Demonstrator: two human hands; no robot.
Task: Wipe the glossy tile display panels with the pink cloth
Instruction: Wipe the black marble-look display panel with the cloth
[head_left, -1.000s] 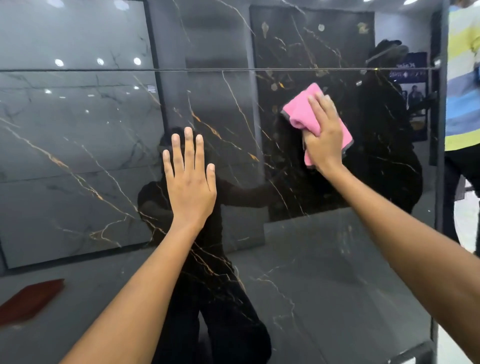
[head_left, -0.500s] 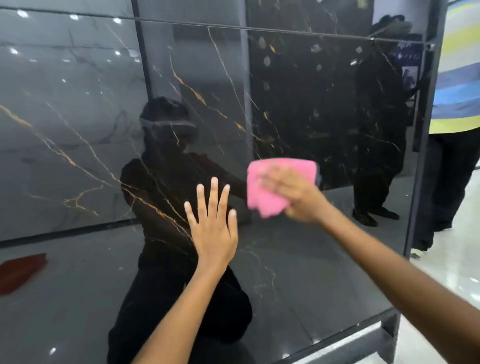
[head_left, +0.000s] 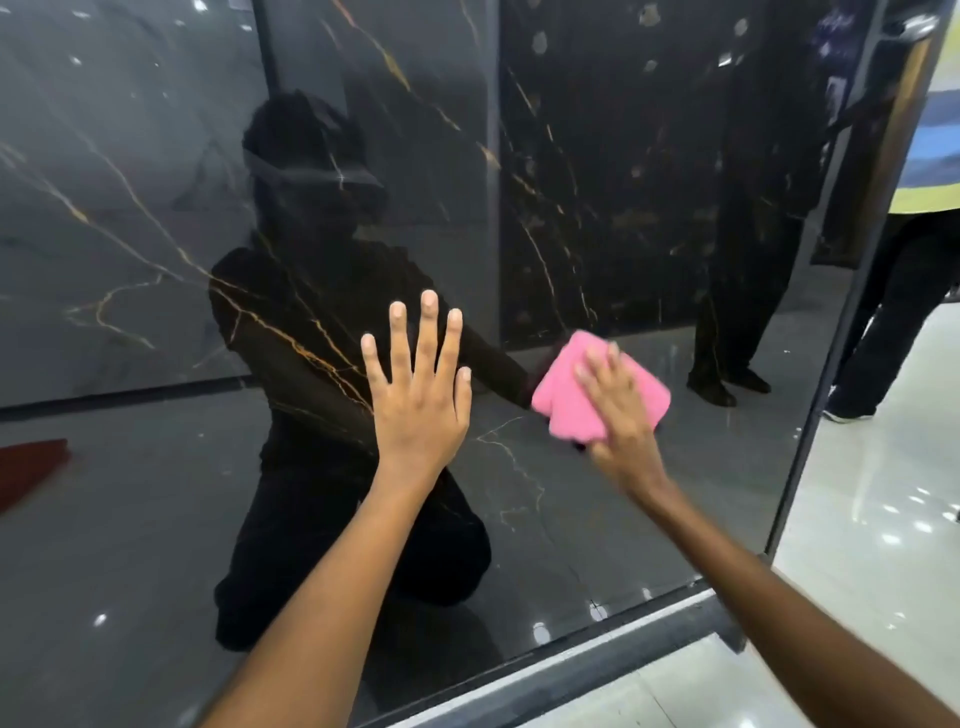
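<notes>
A tall glossy black tile panel (head_left: 156, 234) with gold veins fills most of the view and mirrors the room. My left hand (head_left: 418, 395) lies flat against it at the centre, fingers straight and spread. To its right, my right hand (head_left: 618, 415) presses a folded pink cloth (head_left: 571, 400) onto the lower part of the panel with straight fingers. The cloth sticks out to the left of and above my hand; its lower right part is hidden under my palm.
The panel sits in a dark metal frame (head_left: 831, 364) along its right and bottom edges. A person (head_left: 904, 286) in dark trousers and a striped top stands just right of the frame on a pale shiny floor (head_left: 883, 519). A red object (head_left: 31, 462) shows in the reflection at left.
My right hand has wiped the cloth from the upper right of the panel down to its lower part, and lately a little rightward. My view has dropped with it; the left hand stays flat on the panel.
</notes>
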